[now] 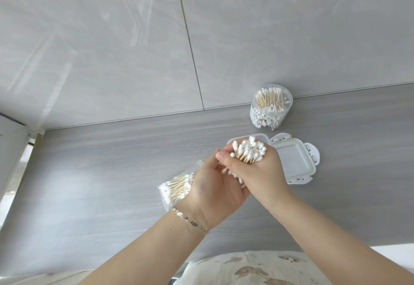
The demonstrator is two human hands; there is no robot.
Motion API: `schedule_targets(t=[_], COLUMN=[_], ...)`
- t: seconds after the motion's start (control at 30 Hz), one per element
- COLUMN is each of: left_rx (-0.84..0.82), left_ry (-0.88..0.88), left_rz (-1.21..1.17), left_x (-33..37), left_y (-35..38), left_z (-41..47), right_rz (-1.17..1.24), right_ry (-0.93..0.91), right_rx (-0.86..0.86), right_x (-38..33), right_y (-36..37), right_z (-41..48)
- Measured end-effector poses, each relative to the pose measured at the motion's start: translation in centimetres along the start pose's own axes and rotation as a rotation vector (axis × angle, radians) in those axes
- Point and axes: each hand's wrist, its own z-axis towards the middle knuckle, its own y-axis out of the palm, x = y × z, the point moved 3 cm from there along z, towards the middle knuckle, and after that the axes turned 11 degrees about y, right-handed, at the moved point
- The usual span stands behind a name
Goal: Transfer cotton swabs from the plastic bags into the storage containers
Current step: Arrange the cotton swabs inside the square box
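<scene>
My right hand (pixel 262 172) is shut on a bundle of cotton swabs (pixel 248 150), held upright with white tips on top. My left hand (pixel 215 186) cups under the bundle's lower end, fingers spread against it. Both hands hover over a clear square storage container (pixel 233 142), mostly hidden behind them. Its white lid (pixel 293 161) with side clips lies flat just to the right. A clear plastic bag (pixel 179 186) holding more swabs lies on the counter left of my left hand. A round clear jar (pixel 271 106), filled with swabs, stands farther back by the wall.
The grey wood-grain counter (pixel 112 172) meets a grey tiled wall (pixel 134 49) behind. A white edge (pixel 11 150) borders the counter at the left. My patterned clothing (pixel 257 269) shows at the bottom.
</scene>
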Motion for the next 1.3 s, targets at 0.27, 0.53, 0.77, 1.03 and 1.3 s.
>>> schedule_targets(t=[0.27, 0.53, 0.77, 1.03, 1.3], left_rx=[-0.023, -0.372, -0.481, 0.164, 0.248], left_ry=[0.461, 0.077, 0.088, 0.532, 0.279], left_rz=[0.886, 1.272, 1.355, 1.353, 1.349], left_x=[1.0, -3.8, -4.0, 0.8, 0.6], left_y=[-4.5, -6.7, -6.5, -3.8, -3.7], left_z=[-0.9, -1.9, -2.1, 2.0, 5.2], right_rz=[-0.073, -0.043, -0.068, -0.406, -1.095], right_ry=[0.602, 0.831, 0.852, 0.525, 0.406], right_rx=[-0.274, -0.483, -0.475, -0.176, 0.066], right_x=[8.1, 11.3, 11.1, 3.0, 4.2], right_y=[-1.0, -0.9, -1.2, -5.2, -3.3], right_z=[-3.0, -5.2, -4.7, 3.4, 7.5])
